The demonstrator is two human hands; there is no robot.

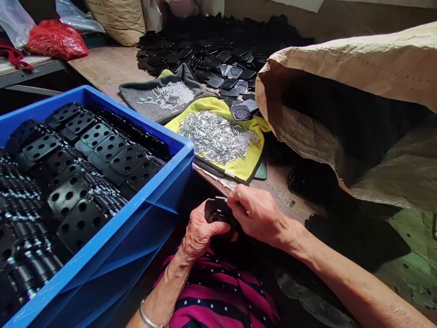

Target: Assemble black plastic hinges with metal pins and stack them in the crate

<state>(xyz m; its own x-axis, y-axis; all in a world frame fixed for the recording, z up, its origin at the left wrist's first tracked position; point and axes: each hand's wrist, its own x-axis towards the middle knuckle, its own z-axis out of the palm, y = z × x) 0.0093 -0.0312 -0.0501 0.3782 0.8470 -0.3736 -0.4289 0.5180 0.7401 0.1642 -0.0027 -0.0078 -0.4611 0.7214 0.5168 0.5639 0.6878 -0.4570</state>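
Low in the middle, my left hand [201, 228] is wrapped round a black plastic part [218, 210], its thumb across the face. A thin metal pin [221, 198] lies along the part's top edge. My right hand [256, 212] has its fingers pinched at the right end of that edge; whatever is between the fingertips is too small to make out. Beyond my hands, a pile of small metal pins [215, 136] lies on a yellow cloth [251, 166]. White plastic pieces [174, 94] rest on a grey cloth [131, 93] behind it.
At the left stands a blue crate [143, 200] full of black parts with round holes [82, 223]. A large open paper sack [344, 59] is at the right. Black pieces [218, 50] are heaped at the back, with a red bag [56, 40] at the upper left.
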